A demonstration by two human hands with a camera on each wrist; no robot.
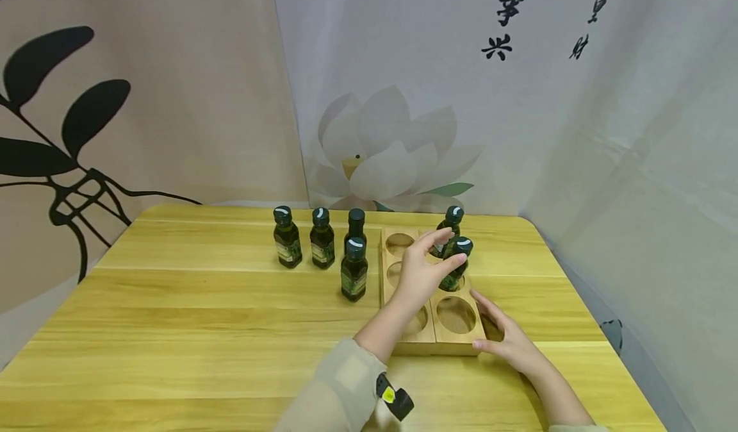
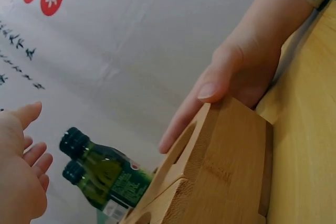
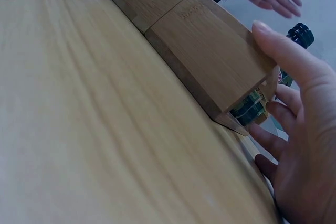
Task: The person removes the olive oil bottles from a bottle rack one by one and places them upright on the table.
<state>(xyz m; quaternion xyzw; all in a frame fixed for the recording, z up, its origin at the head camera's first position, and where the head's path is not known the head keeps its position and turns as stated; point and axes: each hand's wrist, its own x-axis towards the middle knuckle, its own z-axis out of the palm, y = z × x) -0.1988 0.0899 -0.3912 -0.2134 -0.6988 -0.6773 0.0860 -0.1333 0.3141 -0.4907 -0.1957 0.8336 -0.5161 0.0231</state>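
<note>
A wooden bottle rack (image 1: 432,309) with round holes in two rows stands on the table. Two small dark green bottles with black caps, a nearer bottle (image 1: 453,280) and a farther bottle (image 1: 454,216), stand in its right row. My left hand (image 1: 419,270) hovers over the rack beside their caps, fingers extended, thumb apart from the forefinger. A gap shows between this left hand (image 2: 18,166) and the bottles in the left wrist view. My right hand (image 1: 513,345) holds the rack's near right corner, thumb at the near end and fingers (image 3: 286,111) along the right side.
Left of the rack stand several similar bottles, among them a front bottle (image 1: 354,275) and a far-left bottle (image 1: 287,243). The wooden table (image 1: 202,329) reaches back to a printed cloth (image 1: 392,86) with a lotus and dark characters.
</note>
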